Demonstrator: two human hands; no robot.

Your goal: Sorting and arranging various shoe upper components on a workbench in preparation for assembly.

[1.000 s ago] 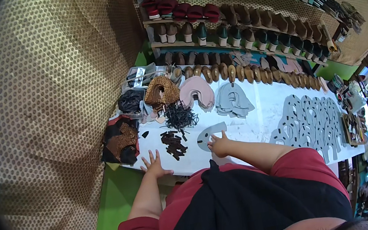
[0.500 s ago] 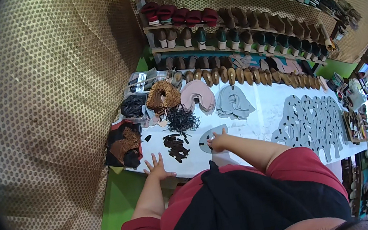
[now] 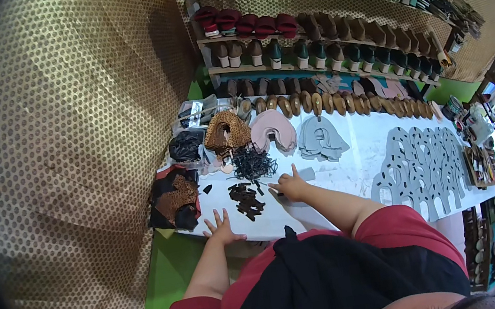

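Observation:
My left hand (image 3: pixel 222 228) lies flat with fingers spread on the near edge of the white worktable (image 3: pixel 362 143), beside a small pile of dark cut pieces (image 3: pixel 245 199). My right hand (image 3: pixel 291 187) presses down on a grey cut shoe piece (image 3: pixel 298 179) lying on the table, fingers apart. Just beyond it sits a tangle of thin black straps (image 3: pixel 254 165). Further back are stacks of pink pieces (image 3: pixel 274 131), grey pieces (image 3: pixel 321 139) and brown woven pieces (image 3: pixel 226 132).
Rows of grey cut-outs (image 3: pixel 421 169) cover the table's right part. Dark and brown materials (image 3: pixel 176 199) pile at the left end. Shelves of shoe heels and lasts (image 3: pixel 321 46) line the wall behind. A large patterned fabric (image 3: pixel 78 149) hangs at the left.
The view has shifted slightly. Both hands stay on the table; the right hand remains on the grey piece with little visible movement.

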